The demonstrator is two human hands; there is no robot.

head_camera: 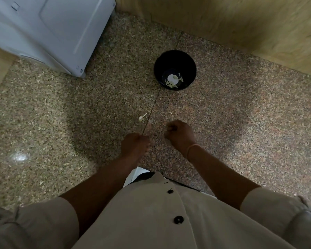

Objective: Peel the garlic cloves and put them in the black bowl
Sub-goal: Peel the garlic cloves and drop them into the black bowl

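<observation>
Garlic cloves (171, 84), pale and slim, lie at mixed angles on the floor of the round black bowl (190, 69), beside a white rounded piece (172, 79) (too small to identify). The bowl stands on a speckled, polished granite counter (241, 114). Nearer the person, thin papery garlic skins (142, 117) lie on the stone. Just beyond them the left hand (135, 146) (blurred) and the right hand (180, 135) have curled fingers; I cannot tell whether either pinches anything.

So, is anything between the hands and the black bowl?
Nothing visible blocks it. Only small garlic scraps lie on the counter just beyond the left hand, short of the black bowl.
</observation>
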